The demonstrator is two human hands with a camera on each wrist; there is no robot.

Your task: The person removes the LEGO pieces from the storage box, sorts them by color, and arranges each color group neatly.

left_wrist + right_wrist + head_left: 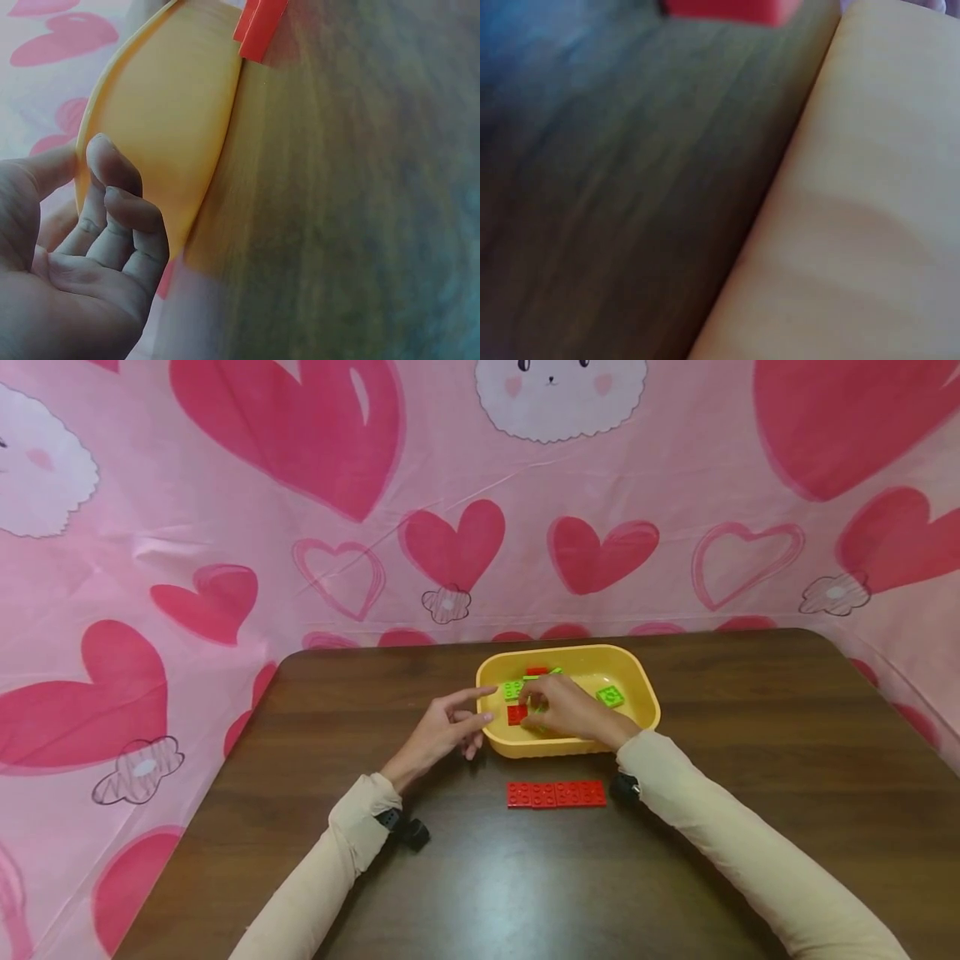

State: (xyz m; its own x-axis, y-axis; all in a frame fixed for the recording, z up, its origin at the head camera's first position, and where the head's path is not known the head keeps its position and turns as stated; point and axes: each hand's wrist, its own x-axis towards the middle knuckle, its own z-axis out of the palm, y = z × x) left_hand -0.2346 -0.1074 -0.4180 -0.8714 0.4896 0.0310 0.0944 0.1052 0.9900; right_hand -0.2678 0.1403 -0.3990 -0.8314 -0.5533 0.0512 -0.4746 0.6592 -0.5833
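Fingers dip into the yellow plastic tub: right hand bent over the near-left part of its floor, fingertips pointing down among the studded bricks, since only a reach over the near wall gets them there. A red brick sits right at those fingertips; whether it, or anything, is pinched, I cannot tell, because the hand covers its own grip. Over on the other side, left hand has index finger and thumb stretched out to the tub's left rim, remaining fingers loosely curled below, no brick in it; that looks like a steadying touch, keeping the tub from sliding. Inside, a green brick lies just behind the red one, another red piece shows near the far wall, and a lone green brick rests off to the right. Out front, on the dark wooden table, a row of red bricks lies end to end, studs up, seemingly lined up there to stay within easy reach of both hands.
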